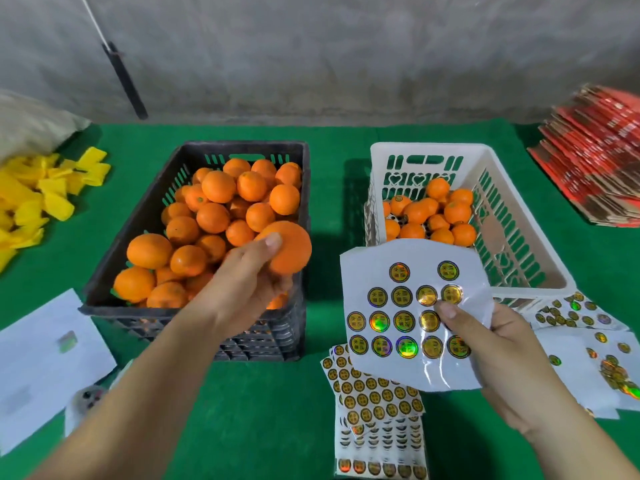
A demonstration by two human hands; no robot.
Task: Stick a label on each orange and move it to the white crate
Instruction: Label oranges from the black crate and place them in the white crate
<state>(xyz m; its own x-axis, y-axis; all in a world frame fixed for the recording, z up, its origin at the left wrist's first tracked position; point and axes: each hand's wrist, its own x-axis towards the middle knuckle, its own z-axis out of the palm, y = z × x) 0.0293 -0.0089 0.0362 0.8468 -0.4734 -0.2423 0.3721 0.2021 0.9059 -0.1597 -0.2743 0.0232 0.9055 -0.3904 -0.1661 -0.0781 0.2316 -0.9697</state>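
Your left hand point(242, 271) grips one orange point(289, 247) above the black crate point(114, 271), fingers curled round it. Your right hand point(491, 344) pinches the label sheet point(408, 320), thumb on a label. Sheet lies right of the orange; white crate point(540, 271) beyond.

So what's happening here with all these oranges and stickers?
A person is labelling oranges. The left hand holds one orange above the black crate, which is still piled with fruit. The right hand holds a partly used sticker sheet, thumb on a sticker. The white crate holds about a dozen oranges.
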